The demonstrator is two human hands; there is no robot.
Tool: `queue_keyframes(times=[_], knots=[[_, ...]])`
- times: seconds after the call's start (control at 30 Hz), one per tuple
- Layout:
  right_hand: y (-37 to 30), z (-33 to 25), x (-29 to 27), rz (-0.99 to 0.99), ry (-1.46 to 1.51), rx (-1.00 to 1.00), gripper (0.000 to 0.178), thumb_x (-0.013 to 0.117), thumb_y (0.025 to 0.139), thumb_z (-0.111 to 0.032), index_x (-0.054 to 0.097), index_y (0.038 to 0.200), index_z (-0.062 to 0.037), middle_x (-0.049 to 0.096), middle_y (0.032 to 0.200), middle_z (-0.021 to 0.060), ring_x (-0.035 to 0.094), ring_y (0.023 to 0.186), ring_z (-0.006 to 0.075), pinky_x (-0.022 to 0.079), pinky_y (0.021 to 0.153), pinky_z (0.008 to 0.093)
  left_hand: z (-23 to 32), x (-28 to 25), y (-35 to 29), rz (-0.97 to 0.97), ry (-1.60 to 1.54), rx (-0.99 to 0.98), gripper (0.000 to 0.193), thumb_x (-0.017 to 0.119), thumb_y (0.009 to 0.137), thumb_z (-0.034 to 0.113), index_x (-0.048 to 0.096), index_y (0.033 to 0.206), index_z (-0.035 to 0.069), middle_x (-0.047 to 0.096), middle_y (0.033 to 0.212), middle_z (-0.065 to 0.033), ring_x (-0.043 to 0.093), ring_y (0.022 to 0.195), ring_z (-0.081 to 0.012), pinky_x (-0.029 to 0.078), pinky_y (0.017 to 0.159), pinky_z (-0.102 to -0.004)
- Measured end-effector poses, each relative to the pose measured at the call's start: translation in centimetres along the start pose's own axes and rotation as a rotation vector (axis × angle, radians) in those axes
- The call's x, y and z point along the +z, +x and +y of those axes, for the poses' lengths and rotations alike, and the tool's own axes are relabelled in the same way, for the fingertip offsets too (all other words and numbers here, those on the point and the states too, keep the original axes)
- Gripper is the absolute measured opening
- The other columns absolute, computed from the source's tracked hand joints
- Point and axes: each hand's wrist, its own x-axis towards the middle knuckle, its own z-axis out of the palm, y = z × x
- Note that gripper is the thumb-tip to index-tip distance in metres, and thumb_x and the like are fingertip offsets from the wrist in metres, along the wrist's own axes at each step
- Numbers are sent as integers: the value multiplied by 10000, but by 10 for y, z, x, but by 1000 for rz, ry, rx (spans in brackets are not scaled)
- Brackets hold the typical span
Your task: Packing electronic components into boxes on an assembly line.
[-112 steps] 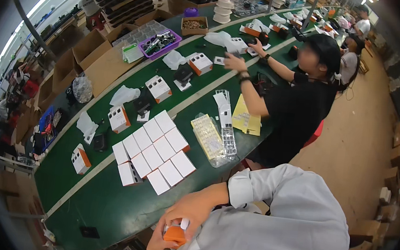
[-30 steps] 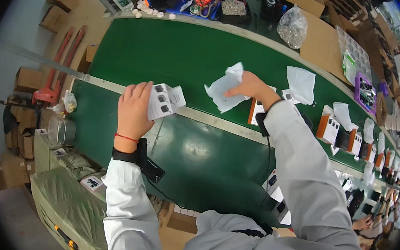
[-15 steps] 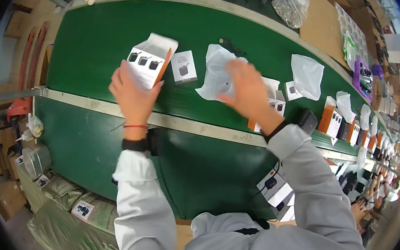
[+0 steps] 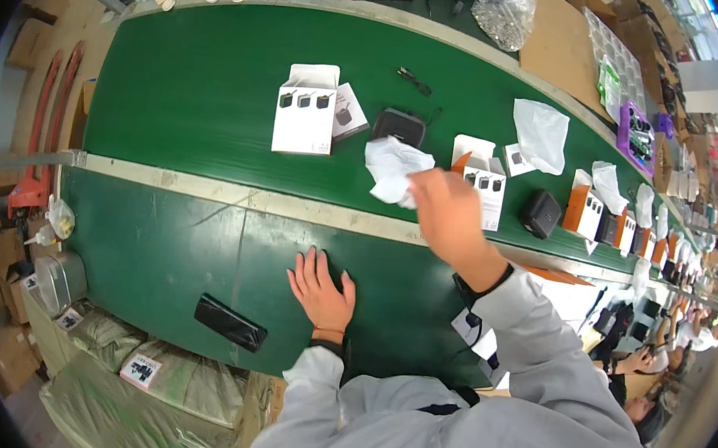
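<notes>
My right hand (image 4: pixel 452 216), fingers pinched, grips the edge of a crumpled white plastic bag (image 4: pixel 393 168) on the green belt. Just beyond the bag, partly covered by it, lies a black zip case (image 4: pixel 401 125) with a wrist strap. To its left an open white carton (image 4: pixel 303 120) stands with its flap up, against a small white box (image 4: pixel 351 109). A short black cable (image 4: pixel 413 81) lies farther back. My left hand (image 4: pixel 323 295) rests flat on the near green tabletop, fingers spread and holding nothing. A black phone-like slab (image 4: pixel 230 322) lies to its left.
At the right stands another open carton (image 4: pixel 487 185), with a black case (image 4: pixel 541 213) and a white bag (image 4: pixel 540 136) by it. More cartons and cases line the belt beyond. A pale metal rail (image 4: pixel 291 201) separates belt and tabletop.
My left hand has let go of the carton, which now stands farther right, and come down to the tabletop. My right hand has drawn the bag nearer, showing the black case.
</notes>
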Motion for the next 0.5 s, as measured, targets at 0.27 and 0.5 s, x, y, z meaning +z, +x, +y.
queue_keyframes(times=[0.27,0.5], knots=[[29,-4,-83,445,-114,-123,409,759,780,-76,663,1177,-94,735,1070,83,692,1008,320,518,894,446,13,0,5,94,-19,-17,583,648,858,273,527,1373,30,493,1486,-120,386,1437,-368,247,1196,-582],[-126,-72,-97,-438,303,26,485,711,868,-299,583,1269,-58,635,1246,182,618,1144,401,502,962,485,-12,-4,-4,156,-56,81,601,705,827,291,543,1349,42,515,1447,-145,412,1406,-361,276,1181,-559]])
